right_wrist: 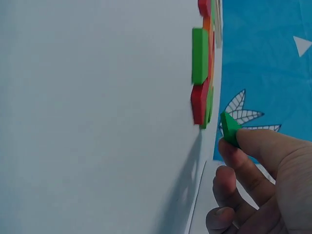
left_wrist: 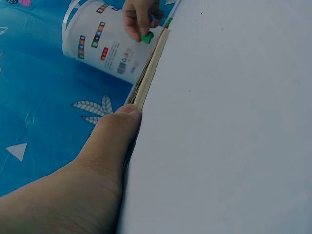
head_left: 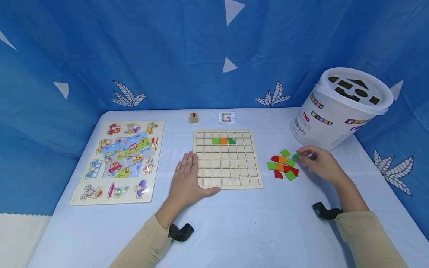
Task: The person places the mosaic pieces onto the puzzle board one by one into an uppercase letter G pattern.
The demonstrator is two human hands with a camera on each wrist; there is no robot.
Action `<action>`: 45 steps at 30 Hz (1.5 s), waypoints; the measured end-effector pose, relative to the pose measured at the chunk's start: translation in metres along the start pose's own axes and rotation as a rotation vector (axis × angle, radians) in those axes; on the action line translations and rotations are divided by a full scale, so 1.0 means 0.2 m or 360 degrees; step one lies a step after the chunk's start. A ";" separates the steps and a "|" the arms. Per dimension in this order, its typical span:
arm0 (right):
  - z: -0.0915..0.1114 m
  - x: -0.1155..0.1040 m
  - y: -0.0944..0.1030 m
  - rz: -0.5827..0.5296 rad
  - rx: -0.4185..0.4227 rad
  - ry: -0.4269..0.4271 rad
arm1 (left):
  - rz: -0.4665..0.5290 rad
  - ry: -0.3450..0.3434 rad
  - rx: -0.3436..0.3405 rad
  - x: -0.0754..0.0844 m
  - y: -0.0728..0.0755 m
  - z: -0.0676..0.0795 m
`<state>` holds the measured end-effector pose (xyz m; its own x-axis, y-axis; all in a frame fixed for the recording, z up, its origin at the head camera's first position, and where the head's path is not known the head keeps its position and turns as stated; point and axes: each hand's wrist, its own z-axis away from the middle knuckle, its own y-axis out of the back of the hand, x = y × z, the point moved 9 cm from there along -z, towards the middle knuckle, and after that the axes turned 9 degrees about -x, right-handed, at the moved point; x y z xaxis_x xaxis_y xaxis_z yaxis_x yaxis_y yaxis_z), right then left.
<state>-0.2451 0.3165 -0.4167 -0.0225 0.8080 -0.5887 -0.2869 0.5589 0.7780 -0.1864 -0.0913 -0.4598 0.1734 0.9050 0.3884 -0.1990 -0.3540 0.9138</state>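
Observation:
In the head view my right hand [head_left: 318, 162] pinches a dark green quarter-round tile [head_left: 296, 157] between thumb and fingertips, at the far right edge of a small pile of tiles [head_left: 280, 167] in red, orange and green. The right wrist view shows the same tile [right_wrist: 230, 128] raised off the table. My left hand [head_left: 187, 182] lies with straight fingers along the left edge of a wooden grid board [head_left: 231, 163], its thumb at the front edge. In the board's second row sit a light green square [head_left: 216, 141], an orange square [head_left: 223, 141] and a dark green quarter-round [head_left: 232, 141].
A small card [head_left: 227, 117] with a coloured G and a wooden letter cube [head_left: 194, 118] lie behind the board. At the left is a vehicle puzzle board [head_left: 112, 199] with picture cards [head_left: 127, 152] on it. A white bucket [head_left: 330, 115] stands at the back right.

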 end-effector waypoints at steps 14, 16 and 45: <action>-0.26 -0.42 -0.22 -0.0069 -0.0122 0.0149 | -0.0012 0.0012 -0.0001 -0.01 0.00 0.00; -0.31 -0.50 -0.26 -0.0086 -0.0138 0.0196 | -0.0009 0.0017 -0.0002 -0.01 0.00 0.00; -0.61 -1.22 -0.74 0.0181 -0.0278 0.0499 | -0.0047 -0.0010 0.0045 0.00 0.01 0.01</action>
<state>-0.3134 0.0138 -0.4134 -0.3479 0.7515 -0.5605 -0.4242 0.4069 0.8090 -0.1853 -0.0919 -0.4572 0.1845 0.9137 0.3620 -0.1664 -0.3340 0.9278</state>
